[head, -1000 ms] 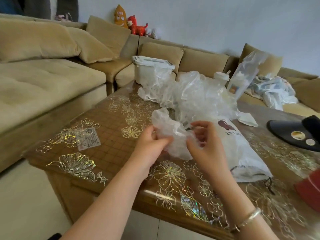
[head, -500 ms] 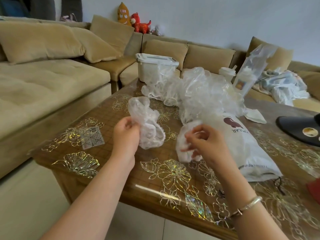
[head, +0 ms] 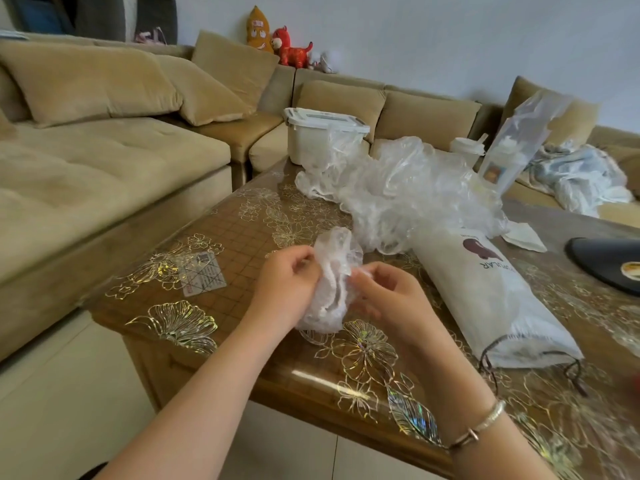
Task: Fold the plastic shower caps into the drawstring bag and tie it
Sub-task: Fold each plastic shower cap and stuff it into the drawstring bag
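A crumpled clear plastic shower cap (head: 334, 282) hangs between my hands above the table's near edge. My left hand (head: 285, 282) pinches its left side and my right hand (head: 388, 296) pinches its right side, fingers curled. Behind them a loose heap of several more clear shower caps (head: 408, 192) lies on the table. The white drawstring bag (head: 485, 296) with a dark logo lies on its side to the right, its mouth and dark cord (head: 575, 372) toward the near edge.
The brown table (head: 242, 237) has a glossy flower-print cover and a small card (head: 202, 278) at left. A white lidded box (head: 322, 136), a cup (head: 465, 148), a clear packet (head: 519, 136) and a black hat (head: 609, 261) stand around. A beige sofa (head: 104, 161) wraps the left and back.
My hands were apart, each with its own bunch of plastic; now they have come together on one cap in front of me. The camera has shifted a little.
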Tool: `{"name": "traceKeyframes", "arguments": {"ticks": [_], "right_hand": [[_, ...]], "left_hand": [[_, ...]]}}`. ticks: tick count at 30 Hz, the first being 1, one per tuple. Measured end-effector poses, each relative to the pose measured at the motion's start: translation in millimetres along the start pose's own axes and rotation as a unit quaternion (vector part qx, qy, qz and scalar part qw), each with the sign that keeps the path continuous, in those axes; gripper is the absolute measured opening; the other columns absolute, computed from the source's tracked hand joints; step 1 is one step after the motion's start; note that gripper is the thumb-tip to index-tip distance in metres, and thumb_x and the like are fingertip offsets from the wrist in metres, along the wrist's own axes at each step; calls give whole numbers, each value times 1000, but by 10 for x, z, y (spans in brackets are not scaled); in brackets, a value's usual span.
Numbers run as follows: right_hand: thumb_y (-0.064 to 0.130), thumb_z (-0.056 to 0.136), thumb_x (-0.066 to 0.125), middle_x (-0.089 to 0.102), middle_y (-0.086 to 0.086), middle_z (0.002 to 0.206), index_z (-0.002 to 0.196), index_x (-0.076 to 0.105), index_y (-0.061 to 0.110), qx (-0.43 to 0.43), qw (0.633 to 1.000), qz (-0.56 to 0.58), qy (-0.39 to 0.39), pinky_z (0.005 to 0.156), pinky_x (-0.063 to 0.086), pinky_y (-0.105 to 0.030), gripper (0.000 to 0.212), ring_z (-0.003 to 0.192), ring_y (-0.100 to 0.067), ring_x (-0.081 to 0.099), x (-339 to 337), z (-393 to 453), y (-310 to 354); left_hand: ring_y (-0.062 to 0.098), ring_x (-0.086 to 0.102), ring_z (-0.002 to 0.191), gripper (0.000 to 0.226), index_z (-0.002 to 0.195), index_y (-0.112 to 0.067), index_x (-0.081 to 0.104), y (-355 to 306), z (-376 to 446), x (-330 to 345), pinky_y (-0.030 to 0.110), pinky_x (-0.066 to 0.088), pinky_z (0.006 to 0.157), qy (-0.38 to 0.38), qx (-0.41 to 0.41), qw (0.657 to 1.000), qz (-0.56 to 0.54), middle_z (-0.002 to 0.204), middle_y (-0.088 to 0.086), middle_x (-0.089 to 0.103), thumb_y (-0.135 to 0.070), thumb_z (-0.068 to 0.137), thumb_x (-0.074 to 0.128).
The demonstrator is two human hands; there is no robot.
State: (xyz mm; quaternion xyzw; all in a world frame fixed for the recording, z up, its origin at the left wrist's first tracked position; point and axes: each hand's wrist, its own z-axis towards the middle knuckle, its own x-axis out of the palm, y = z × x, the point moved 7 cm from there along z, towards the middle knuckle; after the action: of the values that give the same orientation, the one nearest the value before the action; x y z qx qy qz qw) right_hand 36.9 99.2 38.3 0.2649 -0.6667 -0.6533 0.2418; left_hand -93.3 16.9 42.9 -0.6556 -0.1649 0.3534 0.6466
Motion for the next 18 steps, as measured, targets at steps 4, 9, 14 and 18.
{"name": "traceKeyframes", "arguments": {"ticks": [4, 9, 14, 18], "right_hand": [[7, 93, 60, 69, -15, 88, 77, 57, 6, 37, 982, 179, -46, 71, 61, -39, 16, 79, -25, 69, -258, -30, -15], [4, 80, 64, 66, -20, 101, 92, 55, 3, 66, 969, 238, -20, 70, 62, -36, 15, 86, -27, 68, -444, -107, -35], [33, 91, 59, 73, -9, 101, 112, 63, 9, 146, 977, 145, 55, 69, 56, -31, 32, 85, -21, 70, -328, -269, -54], [23, 93, 64, 70, -5, 80, 103, 64, 5, 106, 990, 63, -61, 48, 50, -23, 21, 59, -14, 64, -448, -245, -94]], "left_hand": [[20, 50, 57, 32, 89, -10, 68, 52, 12, -198, 22, 38, 52, -74, -4, 996, 51, 71, 7, 61, -34, 101, 50], [26, 56, 65, 54, 98, 8, 65, 223, 60, -294, 34, 44, 63, -100, -78, 992, 1, 86, 30, 65, -44, 100, 48], [20, 55, 65, 60, 106, 5, 67, 202, 5, -125, 28, 39, 58, -42, -105, 994, 7, 74, 16, 63, -52, 97, 49], [24, 68, 104, 54, 119, -23, 68, 249, -106, 165, 43, 51, 94, 101, -203, 954, -195, 113, 3, 73, -65, 88, 54]]}}
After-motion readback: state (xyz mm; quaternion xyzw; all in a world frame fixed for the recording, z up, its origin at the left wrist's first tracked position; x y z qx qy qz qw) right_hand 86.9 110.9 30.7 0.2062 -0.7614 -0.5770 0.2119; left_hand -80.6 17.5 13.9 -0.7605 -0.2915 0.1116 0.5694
